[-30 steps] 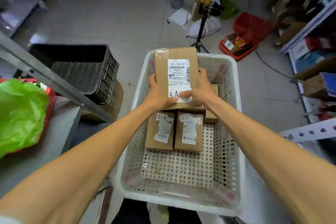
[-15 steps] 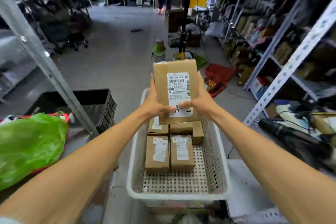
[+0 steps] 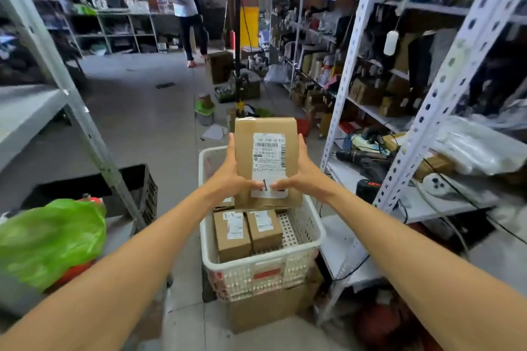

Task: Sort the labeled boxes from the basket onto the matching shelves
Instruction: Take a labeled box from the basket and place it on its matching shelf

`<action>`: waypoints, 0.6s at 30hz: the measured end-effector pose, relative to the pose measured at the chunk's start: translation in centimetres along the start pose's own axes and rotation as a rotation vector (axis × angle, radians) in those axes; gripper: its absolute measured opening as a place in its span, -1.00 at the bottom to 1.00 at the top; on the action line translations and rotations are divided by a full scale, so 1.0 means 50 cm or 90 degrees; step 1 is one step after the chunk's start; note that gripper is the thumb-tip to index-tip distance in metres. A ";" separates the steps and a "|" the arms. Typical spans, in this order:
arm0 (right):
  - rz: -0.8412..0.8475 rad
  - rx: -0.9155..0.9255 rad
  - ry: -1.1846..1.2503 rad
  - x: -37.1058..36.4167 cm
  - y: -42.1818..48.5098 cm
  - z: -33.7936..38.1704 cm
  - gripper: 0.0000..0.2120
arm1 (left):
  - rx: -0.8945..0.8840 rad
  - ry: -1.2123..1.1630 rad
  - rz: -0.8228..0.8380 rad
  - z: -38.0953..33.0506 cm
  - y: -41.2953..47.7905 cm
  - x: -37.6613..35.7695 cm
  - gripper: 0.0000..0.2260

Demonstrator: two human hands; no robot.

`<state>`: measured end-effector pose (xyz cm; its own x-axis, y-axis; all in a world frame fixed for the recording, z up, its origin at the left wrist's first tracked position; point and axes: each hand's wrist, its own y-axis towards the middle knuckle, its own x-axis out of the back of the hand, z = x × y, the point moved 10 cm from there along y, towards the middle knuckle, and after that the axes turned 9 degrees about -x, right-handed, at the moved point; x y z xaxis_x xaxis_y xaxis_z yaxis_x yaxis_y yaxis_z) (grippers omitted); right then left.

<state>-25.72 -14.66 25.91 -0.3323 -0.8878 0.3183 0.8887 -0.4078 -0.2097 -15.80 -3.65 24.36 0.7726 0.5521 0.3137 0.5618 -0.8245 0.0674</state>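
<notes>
A flat cardboard box (image 3: 266, 128) with a white shipping label is held upright above the white perforated basket (image 3: 259, 268). My left hand (image 3: 232, 177) grips its left edge and my right hand (image 3: 302, 177) grips its right edge, both thumbs pressing on the label's lower part and covering its written code. In the basket lie two small labeled boxes, one marked "1-V" (image 3: 231, 232) and another (image 3: 263, 228) beside it; more boxes behind them are mostly hidden by the held box.
The basket sits on a cardboard carton (image 3: 271, 308). A white slotted shelf rack (image 3: 405, 157) with tools and parcels stands at right, a grey rack (image 3: 82, 122) at left with a green bag (image 3: 48, 239) and black crate (image 3: 142, 194). A person (image 3: 185, 6) stands far down the aisle.
The box rose out of the basket in both hands, and my view tilted up from the basket to the aisle and shelves. My thumbs shifted inward over the label's code.
</notes>
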 end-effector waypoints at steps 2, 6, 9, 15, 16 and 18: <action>-0.015 -0.012 0.002 0.007 -0.037 -0.009 0.28 | 0.004 0.015 -0.004 -0.023 -0.029 -0.014 0.22; -0.025 -0.021 0.025 0.019 -0.120 -0.030 0.31 | 0.018 0.041 0.004 -0.068 -0.093 -0.060 0.23; -0.027 -0.012 0.026 0.037 -0.181 -0.042 0.34 | 0.019 0.047 0.004 -0.092 -0.139 -0.106 0.22; -0.028 0.003 0.027 0.074 -0.301 -0.086 0.30 | 0.026 0.050 -0.017 -0.122 -0.225 -0.204 0.24; -0.038 0.009 0.031 0.084 -0.322 -0.095 0.28 | 0.022 0.048 -0.011 -0.127 -0.235 -0.225 0.23; -0.058 0.012 0.034 0.102 -0.358 -0.116 0.27 | 0.014 0.055 -0.003 -0.136 -0.251 -0.265 0.21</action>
<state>-45.16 -13.15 25.91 -0.4282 -0.8572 0.2861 0.8594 -0.4841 -0.1643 -35.08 -1.47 25.81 0.7418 0.5424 0.3943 0.5727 -0.8184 0.0484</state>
